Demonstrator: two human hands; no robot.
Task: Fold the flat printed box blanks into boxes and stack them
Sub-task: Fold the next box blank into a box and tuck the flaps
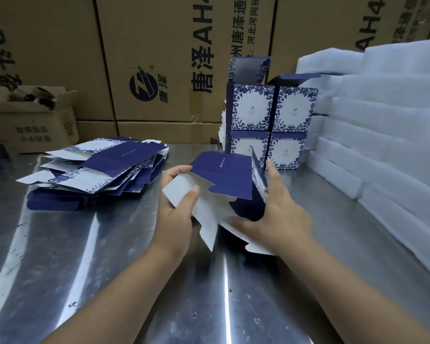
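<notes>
A half-opened blue and white box blank [225, 176] hangs just above the steel table at centre. My left hand [176, 207] pinches its white left flap between thumb and fingers. My right hand [273, 214] grips its right side, thumb on a white bottom flap and forefinger up along the printed panel. A messy pile of flat blanks [102, 170] lies to the left. Folded boxes [271, 120] with blue floral print stand stacked two high behind the held blank, the top ones with lids open.
The steel table [109, 256] runs under everything. White foam slabs [387, 135] are piled along the right side. Large brown cartons [159, 58] wall off the back, and a small open carton [35, 120] sits at the far left.
</notes>
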